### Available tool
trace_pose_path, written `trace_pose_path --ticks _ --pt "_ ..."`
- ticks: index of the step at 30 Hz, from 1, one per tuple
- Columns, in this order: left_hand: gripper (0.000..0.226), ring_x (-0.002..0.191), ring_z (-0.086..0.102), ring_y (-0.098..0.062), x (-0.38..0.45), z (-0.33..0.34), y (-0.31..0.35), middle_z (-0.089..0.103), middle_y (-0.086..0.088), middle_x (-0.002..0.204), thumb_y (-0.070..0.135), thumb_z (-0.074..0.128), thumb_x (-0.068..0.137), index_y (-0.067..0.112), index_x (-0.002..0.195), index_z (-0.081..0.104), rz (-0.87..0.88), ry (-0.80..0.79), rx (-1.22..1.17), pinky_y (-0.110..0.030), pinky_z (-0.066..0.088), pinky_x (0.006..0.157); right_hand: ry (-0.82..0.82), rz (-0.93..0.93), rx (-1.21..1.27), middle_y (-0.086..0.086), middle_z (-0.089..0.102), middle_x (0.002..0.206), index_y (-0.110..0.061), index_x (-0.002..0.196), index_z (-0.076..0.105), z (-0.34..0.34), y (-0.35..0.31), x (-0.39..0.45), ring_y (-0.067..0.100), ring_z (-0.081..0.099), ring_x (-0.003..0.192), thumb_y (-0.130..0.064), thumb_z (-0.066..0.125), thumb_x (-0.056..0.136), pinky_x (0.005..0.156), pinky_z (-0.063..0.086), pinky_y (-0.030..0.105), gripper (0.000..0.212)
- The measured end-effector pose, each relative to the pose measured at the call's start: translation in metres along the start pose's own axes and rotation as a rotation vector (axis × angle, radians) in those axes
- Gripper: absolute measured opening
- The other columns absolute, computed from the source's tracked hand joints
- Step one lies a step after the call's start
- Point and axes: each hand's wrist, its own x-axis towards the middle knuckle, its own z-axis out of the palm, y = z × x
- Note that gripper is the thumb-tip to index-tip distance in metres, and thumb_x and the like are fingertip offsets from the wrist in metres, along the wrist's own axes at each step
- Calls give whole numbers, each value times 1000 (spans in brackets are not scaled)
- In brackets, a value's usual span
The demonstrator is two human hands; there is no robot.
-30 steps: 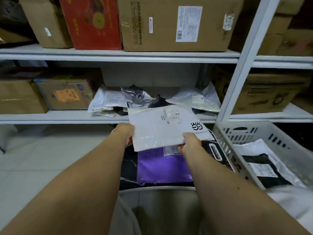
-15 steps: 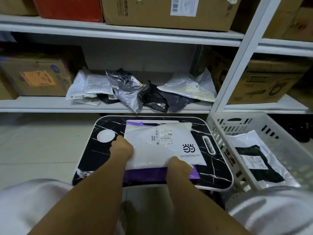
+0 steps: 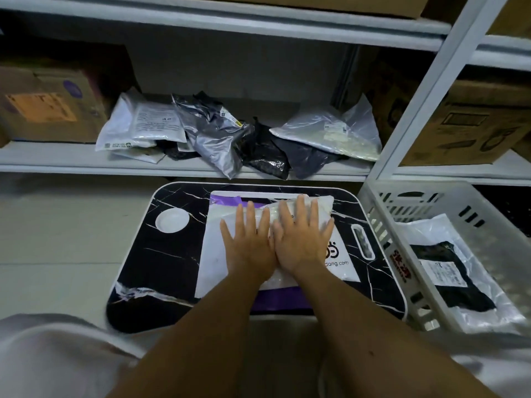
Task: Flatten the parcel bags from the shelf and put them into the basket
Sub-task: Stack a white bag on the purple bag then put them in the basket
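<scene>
A white parcel bag (image 3: 214, 254) with a black logo lies on a purple bag (image 3: 275, 300) on the black marble-patterned lap table (image 3: 161, 259). My left hand (image 3: 248, 242) and my right hand (image 3: 301, 239) press flat on the white bag side by side, fingers straight and spread. Several more parcel bags (image 3: 218, 133), white, silver and black, lie crumpled on the lower shelf (image 3: 57, 160) behind the table. The white slotted basket (image 3: 382, 225) stands to the right and holds a black bag in clear wrap (image 3: 448, 274).
Cardboard boxes sit on the shelf at left (image 3: 48, 107) and right (image 3: 471, 124). A white shelf upright (image 3: 425, 84) rises between table and basket. A white round recess (image 3: 171, 221) marks the table's left side. Pale floor tiles (image 3: 57, 239) lie to the left.
The white bag came down from the air onto the purple bag on the table. Both hands released its near edge and moved onto its top, pressing flat with spread fingers.
</scene>
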Motion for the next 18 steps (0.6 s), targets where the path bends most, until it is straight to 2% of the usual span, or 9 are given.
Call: trace_pose_path --ticks 5,12,18 --pt "60 145 -20 -31 -3 19 0 -20 -7 159 50 5 98 28 151 -15 -9 -55 21 -62 -3 113 -102 -57 -38 -1 -16 162 -40 152 -2 25 14 2 28 -21 146 -52 6 100 110 -7 68 55" --pt "59 144 -23 -32 -2 28 2 -26 -6 157 49 2 98 29 149 -20 -8 -100 25 -64 -6 112 -106 -42 -9 -3 -17 161 -42 151 -8 43 19 -1 31 -22 146 -53 5 100 110 -4 69 54" --pt "60 145 -20 -33 -4 35 1 -23 -7 158 50 4 98 29 149 -19 -7 -78 23 -64 -5 112 -121 -39 -26 -3 -18 161 -42 150 -11 51 21 -3 35 -22 145 -55 4 99 111 -4 68 55"
